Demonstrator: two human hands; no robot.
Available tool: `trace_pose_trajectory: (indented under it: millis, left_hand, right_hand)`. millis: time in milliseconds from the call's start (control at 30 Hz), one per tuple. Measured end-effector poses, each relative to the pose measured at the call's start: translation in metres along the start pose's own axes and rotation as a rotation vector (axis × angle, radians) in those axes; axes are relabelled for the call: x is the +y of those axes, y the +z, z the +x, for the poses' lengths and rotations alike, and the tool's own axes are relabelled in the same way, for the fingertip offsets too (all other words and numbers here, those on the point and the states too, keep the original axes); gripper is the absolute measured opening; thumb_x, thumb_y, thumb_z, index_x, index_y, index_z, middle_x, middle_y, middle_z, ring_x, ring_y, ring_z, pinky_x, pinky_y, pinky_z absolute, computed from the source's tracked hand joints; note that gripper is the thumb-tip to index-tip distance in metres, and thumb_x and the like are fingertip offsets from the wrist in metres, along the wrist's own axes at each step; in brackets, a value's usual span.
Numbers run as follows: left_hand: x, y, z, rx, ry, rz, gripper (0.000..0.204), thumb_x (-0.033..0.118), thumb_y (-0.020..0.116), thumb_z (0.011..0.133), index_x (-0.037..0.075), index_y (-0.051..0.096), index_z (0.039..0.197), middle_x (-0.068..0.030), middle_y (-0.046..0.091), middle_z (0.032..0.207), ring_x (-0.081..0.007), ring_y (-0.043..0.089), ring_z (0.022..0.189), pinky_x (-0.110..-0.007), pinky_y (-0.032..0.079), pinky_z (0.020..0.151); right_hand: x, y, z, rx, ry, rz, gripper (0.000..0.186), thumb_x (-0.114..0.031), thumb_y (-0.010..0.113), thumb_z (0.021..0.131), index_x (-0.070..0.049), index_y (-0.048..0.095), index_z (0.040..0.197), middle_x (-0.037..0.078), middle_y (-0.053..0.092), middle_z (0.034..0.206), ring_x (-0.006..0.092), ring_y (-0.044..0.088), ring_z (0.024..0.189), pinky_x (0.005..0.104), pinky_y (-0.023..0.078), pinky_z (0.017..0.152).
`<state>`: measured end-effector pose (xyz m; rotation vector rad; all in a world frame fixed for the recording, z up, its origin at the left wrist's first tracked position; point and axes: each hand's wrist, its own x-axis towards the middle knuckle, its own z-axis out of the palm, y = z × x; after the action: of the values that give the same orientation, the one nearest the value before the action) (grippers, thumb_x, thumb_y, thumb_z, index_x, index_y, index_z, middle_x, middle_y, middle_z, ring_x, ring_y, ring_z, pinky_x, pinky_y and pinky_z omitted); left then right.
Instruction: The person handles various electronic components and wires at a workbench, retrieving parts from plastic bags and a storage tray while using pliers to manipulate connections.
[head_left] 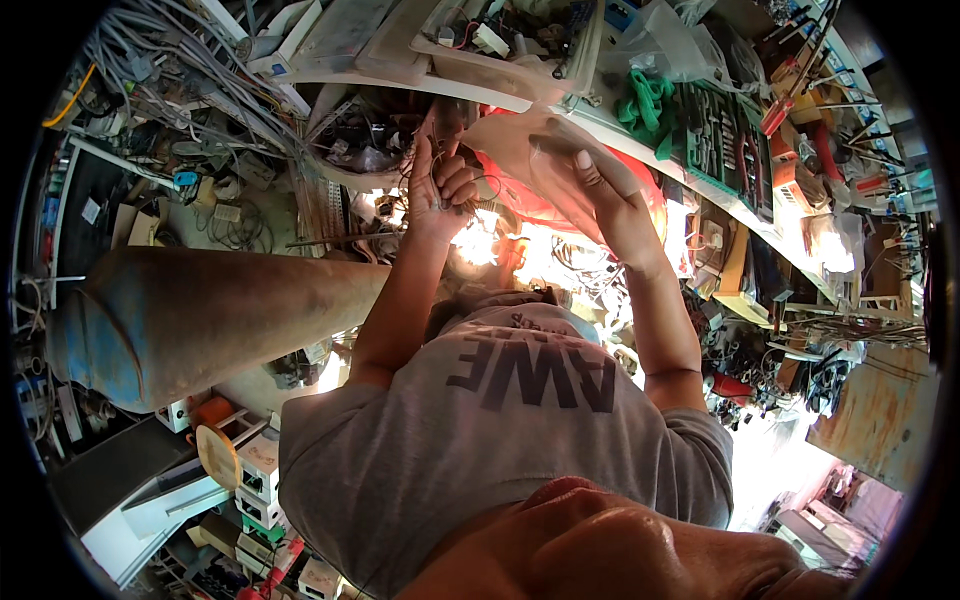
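My left hand [442, 195] is raised near the middle, its fingers curled round thin dark wire [490, 183], with the index finger reaching upward. My right hand [612, 200] grips a pale, semi-translucent flat piece [540, 145], the thumb pressed on its face and the other fingers mostly hidden behind it. Red material [500, 190] lies behind that piece, partly covered by it. Bright glare below both hands hides what is there.
A large rusty cylinder [220, 320] spans the left. A plastic tray [590, 40] of small parts sits above my hands. A green bundle [645, 110] and tool case [720, 140] line the white bench edge [770, 240]. Tangled cables [150, 70] fill the upper left.
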<state>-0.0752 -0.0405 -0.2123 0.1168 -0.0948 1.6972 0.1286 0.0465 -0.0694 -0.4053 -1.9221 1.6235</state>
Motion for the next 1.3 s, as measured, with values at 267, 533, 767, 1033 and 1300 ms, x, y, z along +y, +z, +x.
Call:
trace_pose_trajectory:
  millis: [267, 533, 767, 1033, 1300]
  left_hand:
    - [0.007, -0.011, -0.003, 0.037, -0.090, 0.165, 0.051, 0.048, 0.039, 0.098, 0.008, 0.053, 0.127, 0.0056, 0.023, 0.055, -0.0054, 0.022, 0.044, -0.021, 0.022, 0.041]
    - [-0.009, 0.016, 0.020, 0.326, -0.172, 0.670, 0.049, 0.048, 0.041, 0.097, 0.009, 0.052, 0.123, 0.0059, 0.020, 0.055, -0.0042, 0.015, 0.043, -0.021, 0.016, 0.039]
    - [-0.048, 0.033, 0.044, 0.313, -0.367, 0.836, 0.051, 0.050, 0.042, 0.097, 0.007, 0.050, 0.123, 0.0063, 0.020, 0.055, -0.0042, 0.015, 0.044, -0.021, 0.016, 0.040]
    - [-0.121, 0.038, 0.069, 0.105, -0.733, 0.909, 0.058, 0.054, 0.043, 0.095, 0.002, 0.053, 0.118, 0.0073, 0.020, 0.054, -0.0029, 0.019, 0.043, -0.020, 0.017, 0.040]
    - [-0.263, 0.056, 0.089, -0.204, -1.104, 1.035, 0.037, 0.042, 0.051, 0.096, 0.008, 0.055, 0.109, 0.0103, 0.026, 0.056, 0.0005, 0.022, 0.045, -0.017, 0.019, 0.040]
  right_hand:
    - [0.007, -0.021, -0.037, -0.027, 0.024, -0.380, 0.039, -0.023, 0.048, 0.099, 0.001, 0.050, 0.131, 0.010, 0.060, 0.123, 0.0180, 0.048, 0.122, 0.0331, 0.037, 0.104]
    - [0.009, -0.025, -0.102, 0.214, 0.292, -0.220, 0.032, -0.019, 0.047, 0.099, -0.001, 0.053, 0.125, 0.009, 0.062, 0.116, 0.0192, 0.056, 0.111, 0.0324, 0.043, 0.097]
    - [0.019, -0.030, -0.171, 0.266, 0.337, -0.436, 0.037, -0.031, 0.060, 0.086, -0.004, 0.060, 0.112, 0.016, 0.059, 0.111, 0.0327, 0.057, 0.103, 0.0388, 0.045, 0.092]
    - [0.028, -0.011, -0.259, 0.492, 0.745, -0.395, 0.034, -0.030, 0.047, 0.096, -0.007, 0.062, 0.116, 0.017, 0.062, 0.112, 0.0325, 0.059, 0.103, 0.0378, 0.045, 0.090]
    - [0.014, -0.018, -0.328, 0.785, 1.040, -0.281, 0.041, -0.037, 0.041, 0.098, -0.010, 0.062, 0.119, 0.016, 0.062, 0.118, 0.0338, 0.056, 0.110, 0.0382, 0.042, 0.094]
